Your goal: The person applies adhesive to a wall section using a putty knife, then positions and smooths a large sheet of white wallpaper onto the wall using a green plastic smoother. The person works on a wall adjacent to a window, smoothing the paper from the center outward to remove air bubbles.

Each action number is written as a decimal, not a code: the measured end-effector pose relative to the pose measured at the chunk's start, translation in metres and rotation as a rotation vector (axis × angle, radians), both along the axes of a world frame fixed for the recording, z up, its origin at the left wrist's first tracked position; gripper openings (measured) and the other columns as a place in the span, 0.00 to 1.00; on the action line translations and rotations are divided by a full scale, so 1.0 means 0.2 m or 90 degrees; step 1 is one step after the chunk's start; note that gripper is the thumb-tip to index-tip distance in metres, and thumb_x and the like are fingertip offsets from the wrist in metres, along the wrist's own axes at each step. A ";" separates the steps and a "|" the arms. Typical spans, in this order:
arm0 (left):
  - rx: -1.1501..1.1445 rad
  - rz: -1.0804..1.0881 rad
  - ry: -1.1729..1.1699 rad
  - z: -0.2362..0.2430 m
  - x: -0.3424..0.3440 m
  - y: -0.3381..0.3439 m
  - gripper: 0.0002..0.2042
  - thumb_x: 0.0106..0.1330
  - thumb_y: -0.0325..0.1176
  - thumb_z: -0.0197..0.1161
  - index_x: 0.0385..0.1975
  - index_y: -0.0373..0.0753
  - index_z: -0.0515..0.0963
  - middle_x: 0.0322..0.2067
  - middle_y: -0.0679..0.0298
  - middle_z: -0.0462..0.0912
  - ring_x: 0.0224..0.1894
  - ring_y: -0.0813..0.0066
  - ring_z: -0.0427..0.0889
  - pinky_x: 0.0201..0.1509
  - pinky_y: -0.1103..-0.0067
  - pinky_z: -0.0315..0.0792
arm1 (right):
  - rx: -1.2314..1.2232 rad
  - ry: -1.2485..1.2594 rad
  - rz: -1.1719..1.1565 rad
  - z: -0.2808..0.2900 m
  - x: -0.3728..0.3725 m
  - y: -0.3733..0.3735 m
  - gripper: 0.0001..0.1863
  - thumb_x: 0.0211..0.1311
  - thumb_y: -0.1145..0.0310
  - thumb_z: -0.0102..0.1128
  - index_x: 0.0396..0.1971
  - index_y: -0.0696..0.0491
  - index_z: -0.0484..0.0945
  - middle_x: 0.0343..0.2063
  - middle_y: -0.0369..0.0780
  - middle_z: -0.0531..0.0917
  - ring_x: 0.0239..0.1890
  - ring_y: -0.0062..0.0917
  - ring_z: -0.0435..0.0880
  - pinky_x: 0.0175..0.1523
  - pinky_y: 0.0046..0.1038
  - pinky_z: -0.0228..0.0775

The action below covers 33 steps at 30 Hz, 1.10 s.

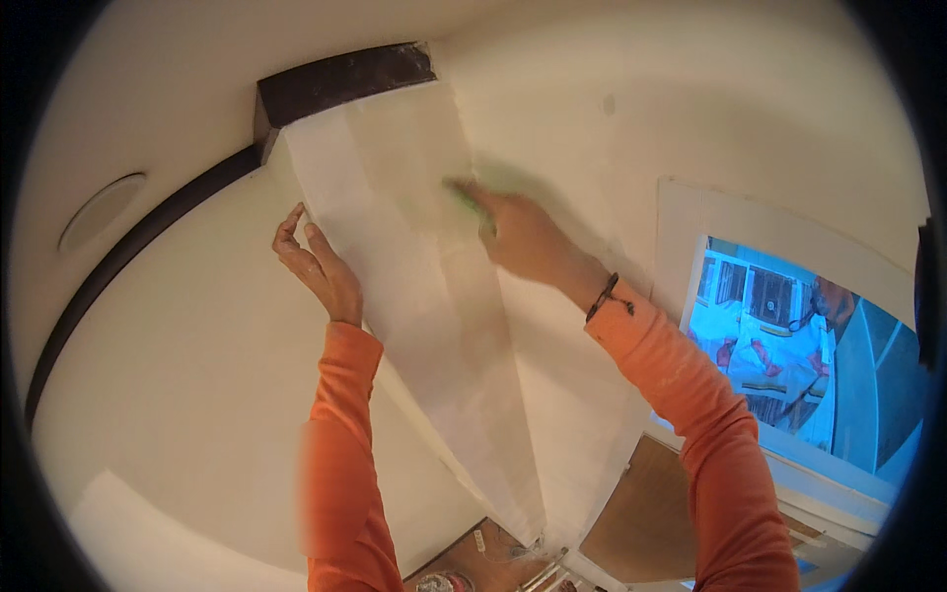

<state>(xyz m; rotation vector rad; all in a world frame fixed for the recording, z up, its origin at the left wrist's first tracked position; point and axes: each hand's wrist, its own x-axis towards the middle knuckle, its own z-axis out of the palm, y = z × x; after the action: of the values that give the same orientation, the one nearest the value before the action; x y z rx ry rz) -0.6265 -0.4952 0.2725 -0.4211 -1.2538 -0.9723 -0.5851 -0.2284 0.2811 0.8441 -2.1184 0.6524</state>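
Note:
A pale wall column (395, 237) runs down the middle, with a lighter strip and a beige strip along its face. At its left edge, my left hand (323, 271) is raised, fingers apart, holding nothing. My right hand (528, 232) is closed round a small green thing (469, 195) against the right side of the column face. Motion smears it, so I cannot tell its kind. Both my arms wear orange sleeves, and a dark cord circles the right wrist.
A dark brown trim block (345, 79) caps the column, and a dark trim band (128, 252) curves away left. An oval fitting (102, 210) is at the upper left. A framed opening (774, 335) shows a bluish scene at right. Below lies a brown surface (469, 557) with several items.

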 end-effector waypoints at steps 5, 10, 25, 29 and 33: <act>0.003 0.002 0.012 0.02 0.00 0.03 0.19 0.79 0.42 0.47 0.59 0.34 0.66 0.59 0.55 0.71 0.64 0.60 0.63 0.71 0.63 0.53 | -0.201 0.070 -0.069 0.35 -0.21 0.07 0.24 0.55 0.71 0.56 0.52 0.65 0.76 0.37 0.60 0.85 0.43 0.54 0.85 0.52 0.49 0.77; 0.022 0.002 -0.033 0.00 0.02 0.00 0.17 0.79 0.40 0.46 0.57 0.34 0.66 0.60 0.56 0.71 0.66 0.65 0.64 0.73 0.66 0.53 | -0.150 0.021 -0.179 0.49 -0.20 -0.08 0.17 0.56 0.68 0.58 0.41 0.65 0.80 0.36 0.58 0.85 0.42 0.51 0.86 0.49 0.46 0.79; 0.031 -0.025 0.002 -0.01 0.01 -0.02 0.18 0.78 0.40 0.47 0.57 0.33 0.68 0.58 0.54 0.70 0.62 0.62 0.65 0.71 0.64 0.54 | 0.069 0.084 -0.131 0.23 0.14 -0.49 0.28 0.61 0.73 0.58 0.60 0.70 0.71 0.42 0.62 0.84 0.43 0.48 0.89 0.44 0.42 0.83; 0.010 0.005 -0.058 0.00 0.00 -0.02 0.19 0.80 0.44 0.45 0.58 0.35 0.65 0.60 0.56 0.70 0.64 0.67 0.65 0.71 0.69 0.55 | 0.086 0.293 -0.202 0.31 0.02 -0.28 0.29 0.65 0.72 0.56 0.68 0.53 0.68 0.57 0.59 0.78 0.56 0.48 0.83 0.48 0.43 0.82; 0.031 -0.010 -0.021 0.00 0.00 0.03 0.18 0.79 0.42 0.46 0.58 0.35 0.66 0.59 0.56 0.71 0.63 0.66 0.65 0.71 0.68 0.55 | 0.126 0.435 -0.220 0.39 -0.18 -0.17 0.30 0.67 0.71 0.55 0.70 0.46 0.67 0.62 0.53 0.76 0.65 0.48 0.76 0.59 0.48 0.77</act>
<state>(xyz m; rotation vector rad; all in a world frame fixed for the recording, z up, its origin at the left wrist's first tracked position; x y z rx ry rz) -0.6268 -0.4892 0.2734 -0.3797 -1.2555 -1.0249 -0.6217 -0.2632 0.3583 0.6547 -1.6441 -0.0399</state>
